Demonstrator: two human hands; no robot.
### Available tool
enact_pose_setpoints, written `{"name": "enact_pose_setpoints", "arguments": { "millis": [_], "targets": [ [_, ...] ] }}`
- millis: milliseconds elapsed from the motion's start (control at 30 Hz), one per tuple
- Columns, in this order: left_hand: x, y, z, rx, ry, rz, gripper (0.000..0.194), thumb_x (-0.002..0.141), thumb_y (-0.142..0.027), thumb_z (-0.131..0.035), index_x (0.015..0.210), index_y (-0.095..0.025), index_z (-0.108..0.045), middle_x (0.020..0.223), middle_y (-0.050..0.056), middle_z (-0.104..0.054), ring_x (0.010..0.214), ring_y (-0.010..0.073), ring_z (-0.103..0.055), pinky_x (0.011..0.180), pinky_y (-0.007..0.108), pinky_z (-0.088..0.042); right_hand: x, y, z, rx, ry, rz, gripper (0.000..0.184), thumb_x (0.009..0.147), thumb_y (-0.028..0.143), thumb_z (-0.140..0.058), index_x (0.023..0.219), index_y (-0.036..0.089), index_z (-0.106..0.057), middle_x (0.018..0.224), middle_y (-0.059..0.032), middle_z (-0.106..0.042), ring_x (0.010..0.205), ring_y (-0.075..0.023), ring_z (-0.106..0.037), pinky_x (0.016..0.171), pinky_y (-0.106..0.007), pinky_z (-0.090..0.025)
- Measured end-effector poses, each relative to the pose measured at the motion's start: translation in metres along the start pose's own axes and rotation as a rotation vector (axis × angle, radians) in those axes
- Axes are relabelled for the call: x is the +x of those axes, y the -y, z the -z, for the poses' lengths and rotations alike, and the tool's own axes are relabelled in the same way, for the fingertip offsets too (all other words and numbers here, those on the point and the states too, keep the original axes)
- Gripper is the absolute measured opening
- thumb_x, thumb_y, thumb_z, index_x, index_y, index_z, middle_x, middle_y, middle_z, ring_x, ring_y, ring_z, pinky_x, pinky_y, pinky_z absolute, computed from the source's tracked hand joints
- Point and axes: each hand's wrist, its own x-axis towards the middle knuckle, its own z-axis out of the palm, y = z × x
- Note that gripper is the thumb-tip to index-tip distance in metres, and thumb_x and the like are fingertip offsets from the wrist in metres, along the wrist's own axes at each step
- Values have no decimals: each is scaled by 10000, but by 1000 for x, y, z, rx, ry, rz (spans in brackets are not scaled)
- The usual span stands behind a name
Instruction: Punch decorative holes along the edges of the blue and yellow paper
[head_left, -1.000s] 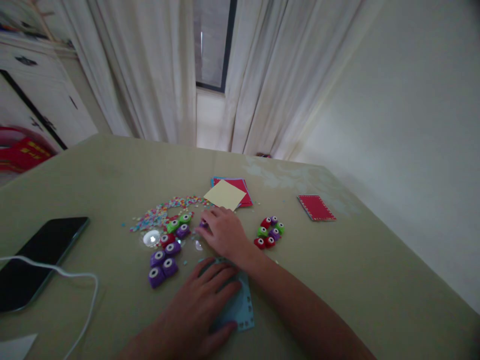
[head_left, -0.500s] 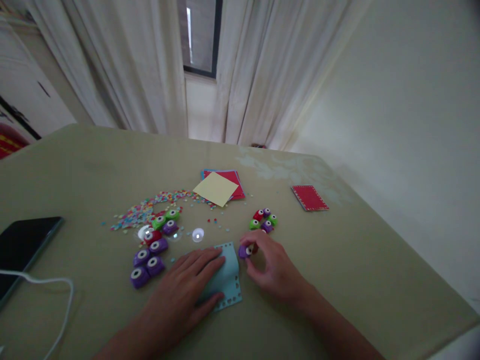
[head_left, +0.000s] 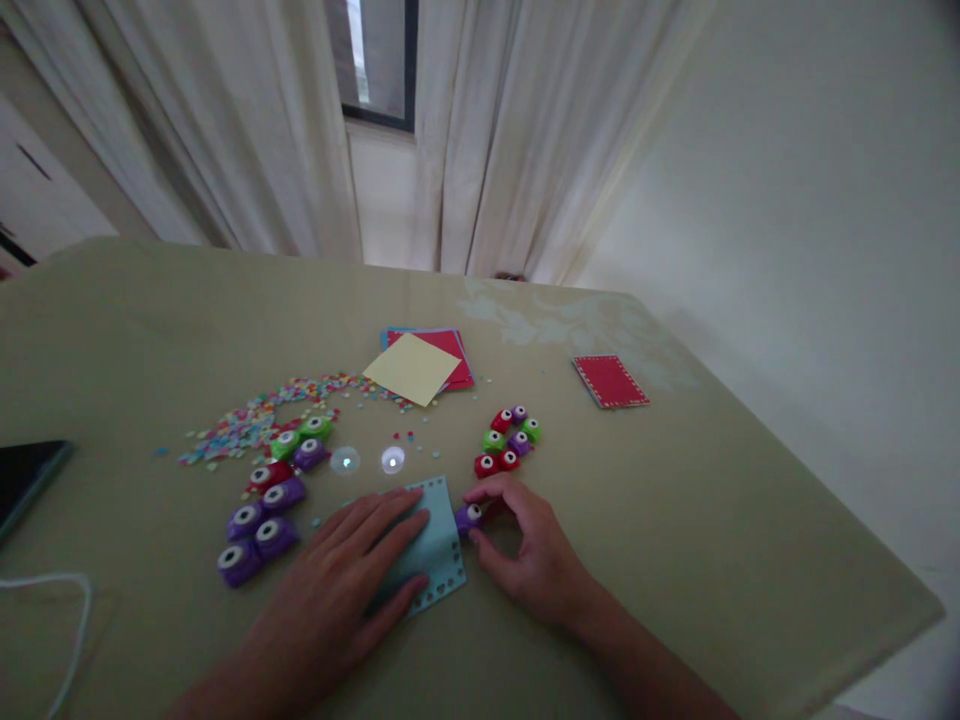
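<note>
My left hand (head_left: 360,560) lies flat, fingers stretched, on a light blue sheet of paper (head_left: 436,545) and presses it to the table. Small punched holes run along the sheet's top and right edges. Between thumb and fingertips, my right hand (head_left: 529,555) grips a small purple craft punch (head_left: 468,517) at the sheet's right edge. Whether the paper sits in the punch's slot I cannot tell. Just beyond that hand stands a group of small red, green and purple punches (head_left: 493,441). Larger purple punches (head_left: 275,537), with red (head_left: 271,476) and green ones (head_left: 316,427), stand left of the sheet.
Colourful paper confetti (head_left: 251,425) is scattered at the left, with two clear round discs (head_left: 392,460) nearer the middle. A yellow sheet (head_left: 412,369) tops a paper stack; a red sheet with a punched border (head_left: 610,381) lies right. A dark tablet (head_left: 30,475) and white cable (head_left: 86,610) are far left.
My right hand has brought the purple punch down and against the sheet's right edge. My left hand still rests on the paper. The whole view has shifted slightly.
</note>
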Motion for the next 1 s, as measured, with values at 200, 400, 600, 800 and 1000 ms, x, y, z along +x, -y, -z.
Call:
{"name": "enact_pose_setpoints", "arguments": {
  "millis": [200, 400, 600, 800, 1000],
  "targets": [
    [0, 0, 1, 8, -9, -5, 592, 1087, -449, -633, 1644, -302, -495, 1661, 68, -574, 1443, 311, -618, 1182, 490, -540, 0, 2, 1, -4, -15, 11, 272, 910, 127, -706, 1164, 221, -678, 1042, -48, -747, 874, -183, -729, 820, -295, -608],
    [-2, -2, -1, 3, -16, 17, 618, 1078, -463, -640, 1652, -296, -488, 1684, 71, -548, 1472, 320, -591, 1221, 502, -500, 0, 1, 0, -29, -18, 20, 271, 915, 134, -715, 1168, 224, -682, 1040, -47, -748, 872, -183, -734, 818, -296, -611],
    [0, -2, -1, 12, -49, 19, 660, 1074, -473, -638, 1679, -279, -457, 1695, 79, -533, 1481, 319, -578, 1227, 492, -486, 1, 0, -1, -65, 16, 59, 249, 941, 148, -724, 1175, 232, -701, 1044, -57, -762, 908, -198, -736, 844, -313, -619],
    [2, -2, 1, 63, -60, -10, 726, 1055, -484, -646, 1709, -268, -418, 1725, 68, -496, 1528, 325, -520, 1276, 504, -401, 3, -2, 4, -40, 49, 132, 220, 953, 117, -735, 1138, 236, -754, 1152, -79, -805, 1080, -221, -763, 1019, -374, -607],
    [3, -3, 2, 71, -58, 2, 739, 1068, -514, -621, 1730, -290, -380, 1739, 53, -477, 1514, 315, -532, 1269, 492, -396, 3, -4, 5, -49, 69, 95, 237, 980, 145, -736, 1193, 244, -765, 1158, -76, -825, 1073, -227, -783, 1014, -389, -621]
  ]
}}
